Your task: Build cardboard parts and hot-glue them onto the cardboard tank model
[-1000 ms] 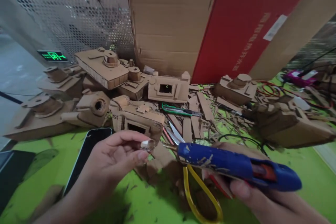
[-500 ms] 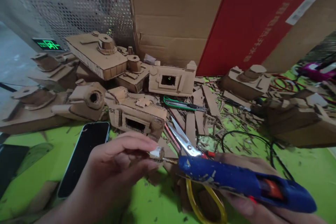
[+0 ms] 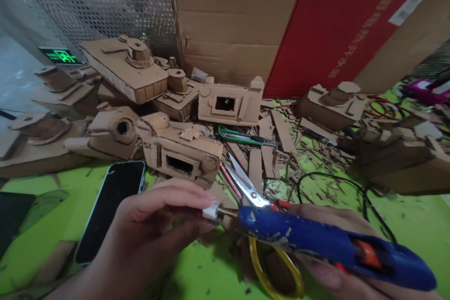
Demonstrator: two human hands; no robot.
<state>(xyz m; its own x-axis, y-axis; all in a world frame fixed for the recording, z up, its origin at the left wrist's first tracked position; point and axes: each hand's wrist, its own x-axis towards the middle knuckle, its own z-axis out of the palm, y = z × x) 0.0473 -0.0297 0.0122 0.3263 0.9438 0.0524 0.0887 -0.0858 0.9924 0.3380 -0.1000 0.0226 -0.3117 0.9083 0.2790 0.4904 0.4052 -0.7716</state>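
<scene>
My left hand (image 3: 154,229) pinches a small rolled cardboard piece (image 3: 212,212) with a whitish side between thumb and fingers. Wrapped round a blue glue gun (image 3: 298,234) is my right hand (image 3: 337,262), partly hidden behind it. The gun's metal nozzle (image 3: 230,213) points left and meets the near end of the roll, as far as I can see. Scissors (image 3: 246,187) with yellow handles lie beneath the gun, blades pointing up and left. Just beyond my left hand stands a cardboard model (image 3: 179,147) with a rectangular opening.
A phone (image 3: 110,211) lies left of my left hand. Several cardboard models stand at the left and back, others at the right (image 3: 404,164). A green cutter (image 3: 242,136) lies among scraps. A black cable (image 3: 330,177) curves behind my right hand. A red panel (image 3: 337,23) stands behind.
The rolled piece and the nozzle are closer together, and the glue gun's rear end has shifted slightly right. The whole view has moved a little.
</scene>
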